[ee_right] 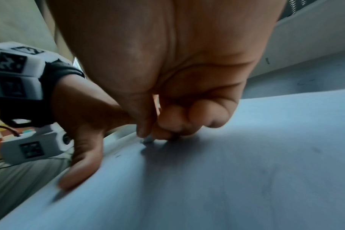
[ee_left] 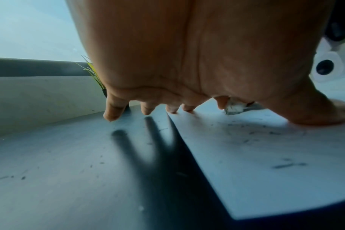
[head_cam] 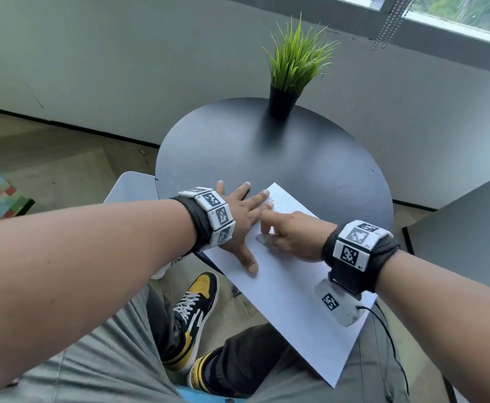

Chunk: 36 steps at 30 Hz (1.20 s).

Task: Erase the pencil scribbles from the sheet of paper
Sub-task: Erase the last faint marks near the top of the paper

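Note:
A white sheet of paper (head_cam: pixel 290 286) lies on the round black table (head_cam: pixel 267 158), its near end hanging over the edge above my lap. Faint pencil scribbles (head_cam: pixel 281 202) show near its far corner. My left hand (head_cam: pixel 242 219) lies flat with fingers spread, pressing the sheet's left edge. My right hand (head_cam: pixel 287 237) pinches a small grey-white eraser (head_cam: pixel 262 239) against the paper beside the left thumb. The eraser (ee_left: pixel 234 107) also shows in the left wrist view, and only its tip (ee_right: pixel 147 141) shows below my right hand (ee_right: pixel 167 124). Dark eraser crumbs (ee_left: pixel 252 132) speckle the paper (ee_left: pixel 266 155).
A black pot of green grass-like plant (head_cam: pixel 291 68) stands at the table's far side. A grey surface (head_cam: pixel 470 228) is at the right. Below the table are my legs and a yellow and black shoe (head_cam: pixel 194 303). A wall and window run behind.

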Tool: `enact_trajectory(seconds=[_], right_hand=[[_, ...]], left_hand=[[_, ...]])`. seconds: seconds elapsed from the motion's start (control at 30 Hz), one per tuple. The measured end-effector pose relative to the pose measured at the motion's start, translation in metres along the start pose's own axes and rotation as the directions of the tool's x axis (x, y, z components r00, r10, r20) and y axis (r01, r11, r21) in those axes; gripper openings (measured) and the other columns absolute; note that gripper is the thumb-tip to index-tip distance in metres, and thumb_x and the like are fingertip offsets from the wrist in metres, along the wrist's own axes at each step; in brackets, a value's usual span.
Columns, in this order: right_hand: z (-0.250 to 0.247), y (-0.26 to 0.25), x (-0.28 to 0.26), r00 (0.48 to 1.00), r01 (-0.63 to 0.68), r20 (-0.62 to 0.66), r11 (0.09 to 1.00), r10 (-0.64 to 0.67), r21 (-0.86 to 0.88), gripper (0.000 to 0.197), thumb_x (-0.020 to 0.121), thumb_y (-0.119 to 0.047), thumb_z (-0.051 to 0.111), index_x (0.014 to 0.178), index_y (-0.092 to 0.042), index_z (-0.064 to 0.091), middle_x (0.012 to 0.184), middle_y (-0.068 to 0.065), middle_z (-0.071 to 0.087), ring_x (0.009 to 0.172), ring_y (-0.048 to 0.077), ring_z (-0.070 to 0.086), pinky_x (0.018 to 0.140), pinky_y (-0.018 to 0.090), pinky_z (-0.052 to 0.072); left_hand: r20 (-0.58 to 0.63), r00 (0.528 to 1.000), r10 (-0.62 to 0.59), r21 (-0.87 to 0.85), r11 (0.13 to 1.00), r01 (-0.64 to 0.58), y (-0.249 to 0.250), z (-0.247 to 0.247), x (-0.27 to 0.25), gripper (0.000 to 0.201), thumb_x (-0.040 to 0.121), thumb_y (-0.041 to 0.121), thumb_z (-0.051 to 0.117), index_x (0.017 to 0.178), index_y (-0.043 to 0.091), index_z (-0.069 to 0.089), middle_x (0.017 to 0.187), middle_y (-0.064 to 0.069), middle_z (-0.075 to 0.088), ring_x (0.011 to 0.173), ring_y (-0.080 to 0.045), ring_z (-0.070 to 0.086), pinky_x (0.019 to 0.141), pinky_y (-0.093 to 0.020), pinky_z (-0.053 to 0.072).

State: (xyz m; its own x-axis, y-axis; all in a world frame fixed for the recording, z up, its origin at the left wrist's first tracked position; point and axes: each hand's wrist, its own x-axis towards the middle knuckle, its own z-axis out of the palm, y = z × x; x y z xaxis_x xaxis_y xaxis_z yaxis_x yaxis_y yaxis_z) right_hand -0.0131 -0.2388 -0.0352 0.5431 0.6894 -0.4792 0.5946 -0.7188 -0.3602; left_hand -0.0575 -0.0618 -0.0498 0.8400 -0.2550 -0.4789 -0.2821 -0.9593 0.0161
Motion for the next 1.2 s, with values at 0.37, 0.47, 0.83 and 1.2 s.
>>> enact_trajectory(seconds=[0.37,0.47,0.83,1.2], right_hand=[[0.006,-0.01,-0.006,0.995,0.072,0.076,0.996,-0.068,-0.054,0.015,0.098,-0.036,0.051,0.107,-0.025,0.049,0.1,0.007,0.062,0.09,0.029,0.058,0.079,0.039,0.048],[-0.012,0.008,0.004,0.995,-0.063,-0.078,0.997,0.06,-0.04,0.015,0.096,-0.041,0.052,0.103,-0.029,0.049,0.097,0.002,0.06,0.092,0.029,0.06,0.08,0.037,0.049],[-0.01,0.015,-0.003,0.991,-0.064,-0.119,0.998,0.062,-0.014,0.015,0.096,-0.04,0.052,0.104,-0.028,0.049,0.093,0.006,0.062,0.087,0.03,0.059,0.075,0.034,0.046],[-0.012,0.02,0.0,0.96,-0.16,-0.223,0.986,0.168,0.05,0.02,0.097,-0.043,0.048,0.102,-0.024,0.045,0.094,0.006,0.063,0.085,0.031,0.058,0.078,0.038,0.049]], left_hand=[[0.085,0.995,-0.06,-0.054,0.996,0.065,-0.001,0.002,0.002,0.151,0.041,0.101,0.057,0.152,0.041,-0.024,0.16,0.006,-0.036,0.15,-0.033,-0.026,0.106,-0.082,0.011],[0.092,0.994,-0.065,-0.034,0.997,0.068,0.002,-0.002,0.001,0.15,0.044,0.098,0.06,0.153,0.039,-0.024,0.162,0.004,-0.034,0.15,-0.035,-0.024,0.108,-0.08,0.012],[0.087,0.995,-0.045,0.025,0.999,0.042,0.01,-0.011,-0.002,0.15,0.052,0.094,0.064,0.158,0.026,-0.017,0.165,0.007,-0.025,0.153,-0.032,-0.017,0.11,-0.074,0.02],[0.117,0.992,-0.056,0.026,0.998,0.053,0.013,-0.016,-0.009,0.144,0.06,0.088,0.066,0.158,0.025,-0.019,0.164,0.005,-0.027,0.152,-0.032,-0.02,0.113,-0.065,0.02]])
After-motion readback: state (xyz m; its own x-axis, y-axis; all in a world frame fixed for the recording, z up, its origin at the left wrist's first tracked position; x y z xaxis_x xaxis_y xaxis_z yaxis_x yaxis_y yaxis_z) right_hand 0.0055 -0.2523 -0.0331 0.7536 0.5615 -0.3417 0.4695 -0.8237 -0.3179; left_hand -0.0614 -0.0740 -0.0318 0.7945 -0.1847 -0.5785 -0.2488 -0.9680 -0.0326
